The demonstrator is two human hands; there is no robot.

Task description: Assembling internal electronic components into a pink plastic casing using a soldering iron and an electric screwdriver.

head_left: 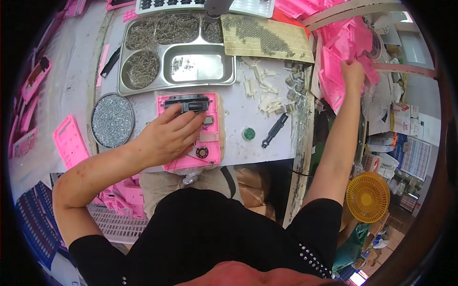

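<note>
In front of me a pink plastic casing (213, 151) lies on a padded support. Across its far end sits a black plastic mechanism (196, 103). The curled fingers of my left hand (171, 133) rest on that mechanism, and the palm hides the casing's left side. A small round black-and-metal part (202, 152), perhaps a speaker, lies in the casing's near end. Out to the far right, my right hand (353, 74) is closed at a heap of pink plastic casings (331, 66), its fingertips on a pink piece and partly hidden.
A steel compartment tray (229, 71) holds small springs and metal parts. Left of the casing stands a round bowl of screws (112, 120). A yellowish board (267, 40) bears tiny parts. White plastic pieces (267, 102), a green-topped round container (248, 133) and a black bar (275, 130) lie right.
</note>
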